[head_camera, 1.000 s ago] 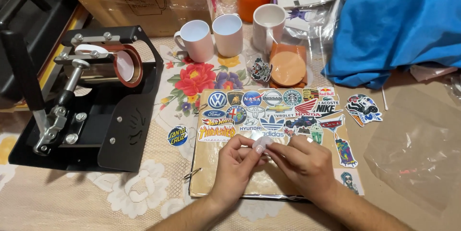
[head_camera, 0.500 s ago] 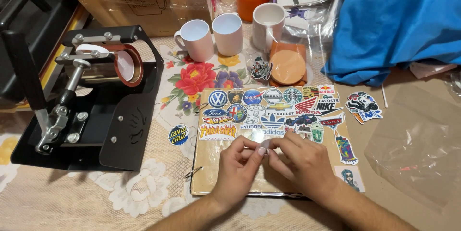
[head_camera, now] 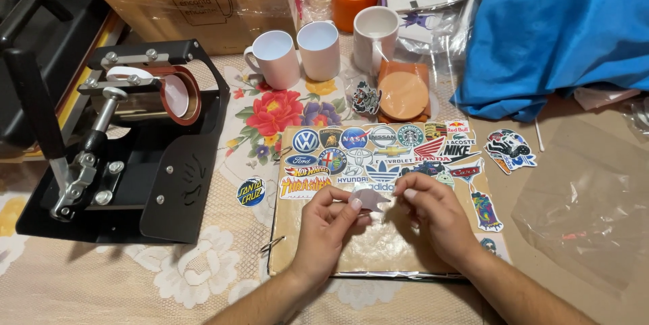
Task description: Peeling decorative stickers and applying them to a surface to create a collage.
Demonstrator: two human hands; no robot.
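Left hand: I see its fingers pinched on the left edge of a small grey sticker
Right hand: fingers together on the sticker's right edge
Sticker: held just above a tan board covered with colourful logo stickers along its 12 o'clock side
Desk: floral cloth under everything
Mug press: black, at 9 o'clock of the board
Mugs: three white, at 12 o'clock
Blue cloth: at 2 o'clock
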